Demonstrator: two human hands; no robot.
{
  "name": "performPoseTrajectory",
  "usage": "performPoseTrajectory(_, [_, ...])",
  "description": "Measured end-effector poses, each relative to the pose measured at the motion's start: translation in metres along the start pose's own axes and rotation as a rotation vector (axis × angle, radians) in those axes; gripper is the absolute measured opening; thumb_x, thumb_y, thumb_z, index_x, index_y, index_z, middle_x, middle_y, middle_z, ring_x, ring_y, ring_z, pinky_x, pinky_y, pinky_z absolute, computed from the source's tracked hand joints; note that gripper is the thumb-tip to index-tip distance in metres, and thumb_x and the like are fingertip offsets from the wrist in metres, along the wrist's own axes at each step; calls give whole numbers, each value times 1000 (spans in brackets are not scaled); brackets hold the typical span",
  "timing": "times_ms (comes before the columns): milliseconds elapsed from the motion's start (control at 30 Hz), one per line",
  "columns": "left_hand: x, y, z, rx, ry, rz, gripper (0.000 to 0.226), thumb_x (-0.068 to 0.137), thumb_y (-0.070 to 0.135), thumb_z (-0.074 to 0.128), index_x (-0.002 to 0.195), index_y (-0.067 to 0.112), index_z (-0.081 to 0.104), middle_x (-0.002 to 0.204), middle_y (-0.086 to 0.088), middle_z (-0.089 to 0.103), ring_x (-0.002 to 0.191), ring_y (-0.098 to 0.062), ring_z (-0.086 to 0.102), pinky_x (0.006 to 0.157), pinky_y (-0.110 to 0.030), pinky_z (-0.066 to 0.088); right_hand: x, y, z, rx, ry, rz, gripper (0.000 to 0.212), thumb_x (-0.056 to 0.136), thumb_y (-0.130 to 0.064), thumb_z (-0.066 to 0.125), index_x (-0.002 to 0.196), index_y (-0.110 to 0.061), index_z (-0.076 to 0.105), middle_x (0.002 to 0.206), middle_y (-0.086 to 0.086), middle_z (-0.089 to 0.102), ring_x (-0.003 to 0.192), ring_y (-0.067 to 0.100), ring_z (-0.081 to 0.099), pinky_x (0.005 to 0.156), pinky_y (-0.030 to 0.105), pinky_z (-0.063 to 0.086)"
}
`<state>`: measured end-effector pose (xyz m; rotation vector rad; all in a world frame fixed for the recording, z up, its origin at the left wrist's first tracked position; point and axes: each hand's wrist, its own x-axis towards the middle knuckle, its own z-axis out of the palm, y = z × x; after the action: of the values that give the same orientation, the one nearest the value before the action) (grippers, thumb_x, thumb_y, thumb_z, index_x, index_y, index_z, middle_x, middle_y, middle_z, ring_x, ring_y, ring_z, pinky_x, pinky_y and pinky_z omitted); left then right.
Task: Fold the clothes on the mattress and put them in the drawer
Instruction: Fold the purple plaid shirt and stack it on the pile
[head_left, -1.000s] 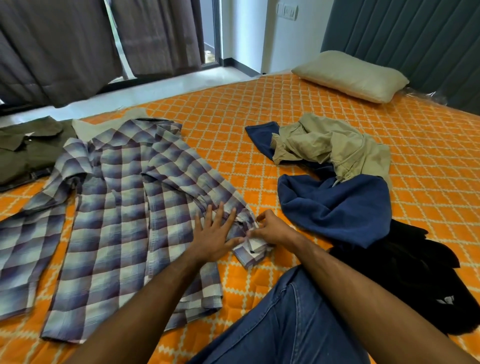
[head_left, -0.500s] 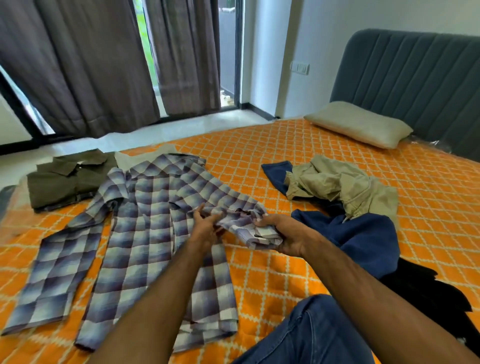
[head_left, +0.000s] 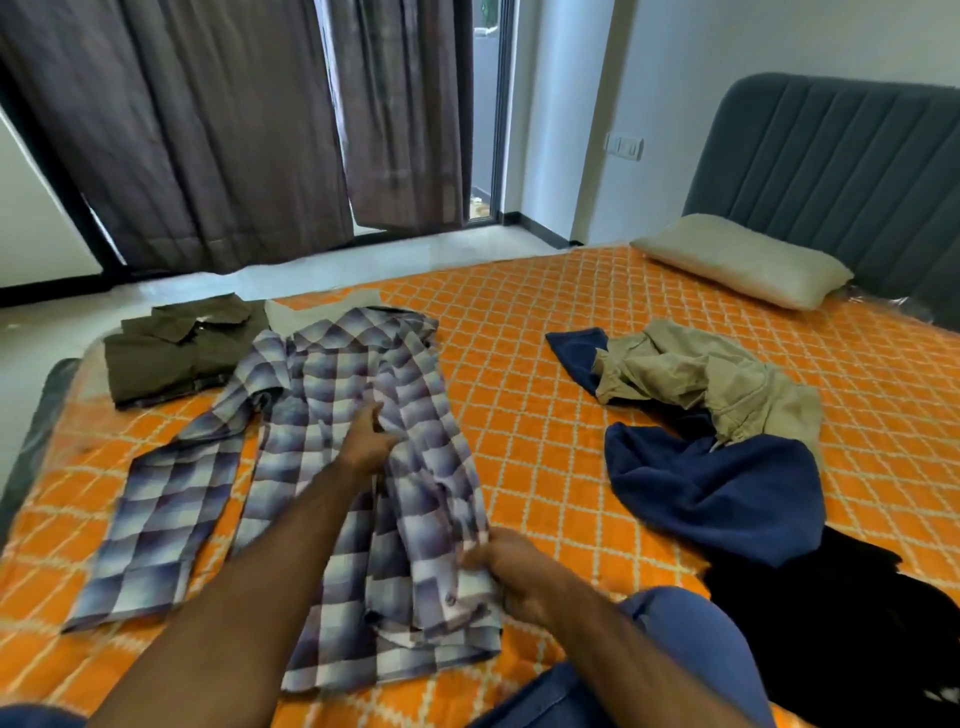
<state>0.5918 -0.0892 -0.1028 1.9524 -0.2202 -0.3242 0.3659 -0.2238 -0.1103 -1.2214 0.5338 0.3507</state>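
The mattress is big and orange, with a white criss-cross pattern. A pale pillow lies at its far end by the grey headboard.

A checked shirt lies spread out in front of the person. Its one sleeve sticks out flat to the left. The other sleeve is folded over the middle of the shirt. A dark blue garment lies in a heap well to the right, with a crumpled tan garment on top of it. A black garment lies nearer, just beside the blue one. A folded olive shirt sits at the far left corner, touching the checked shirt's shoulder.

The left hand rests on the middle of the checked shirt; whether its fingers are spread or curled is too blurry to tell. The right hand pinches the cuff end of the folded sleeve near the shirt's bottom edge.

No drawer shows.

The fold could go crooked if the right hand pulls the sleeve too hard. The cloth under the left hand could bunch up too. Then the shirt would come out lumpy.
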Motion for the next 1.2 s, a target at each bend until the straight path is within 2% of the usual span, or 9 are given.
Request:
performPoseTrajectory(133, [-13,-45,4,20,31,-48,79,83,1,77,150,11,36,146,-15,49,133,-32,49,110,-49,44,16,33,5,-106,104,86,26,87,11,64,107,-4,69,114,21,73,103,39,71,89,54,59])
performPoseTrajectory(333, [8,-32,-1,-129,78,-124,69,86,-4,61,145,22,35,128,-14,57,105,-31,62,87,-47,59,49,-8,-25,-251,76,131,57,80,-49,80,118,-8,70,100,12,73,83,30,69,71,37,54])
performPoseTrajectory(433, [24,-18,-6,-185,103,-182,70,93,-6,50,151,26,27,119,-14,55,81,-23,59,62,-35,54,79,-42,-31,-273,113,68,34,96,-39,66,105,-6,69,81,9,67,60,20,61,58,30,49])
performPoseTrajectory(567, [65,-29,-17,-231,97,-170,56,97,4,58,145,21,34,133,-12,54,116,-31,58,95,-46,53,138,-89,-28,-419,101,-23,29,100,-35,61,94,-7,66,67,4,59,54,16,52,52,29,42])
performPoseTrajectory(700, [111,-38,-21,-235,42,-97,69,94,6,66,151,16,29,139,-6,48,127,-25,53,98,-40,51,218,-142,-21,-496,88,-218,20,99,-21,62,88,-5,65,67,4,59,47,8,56,44,22,40])
performPoseTrajectory(800, [141,-53,-22,-216,-31,0,43,95,10,66,130,28,49,121,4,59,104,-1,66,84,-24,57,278,-173,-11,-507,126,-333,16,97,-11,66,108,-1,60,86,2,64,72,7,66,50,17,51])
performPoseTrajectory(933, [179,-58,-27,-161,-53,0,33,93,24,70,124,16,60,113,0,69,102,-12,67,80,-24,54,345,-210,-6,-436,119,-441,52,93,-12,73,136,-11,45,124,6,55,111,23,60,85,36,59])
performPoseTrajectory(1100, [195,-72,-34,-48,-85,-86,26,94,34,69,93,9,72,85,-6,74,79,-18,69,67,-29,52,395,-240,-7,-598,123,-453,36,88,13,61,121,0,68,120,13,63,105,26,62,90,46,56])
performPoseTrajectory(1200, [197,-70,-41,151,12,-20,41,93,46,66,78,8,63,70,-4,64,65,-15,57,57,-28,41,406,-242,-9,-506,200,-470,40,93,15,51,127,0,64,110,9,65,98,25,68,79,34,59])
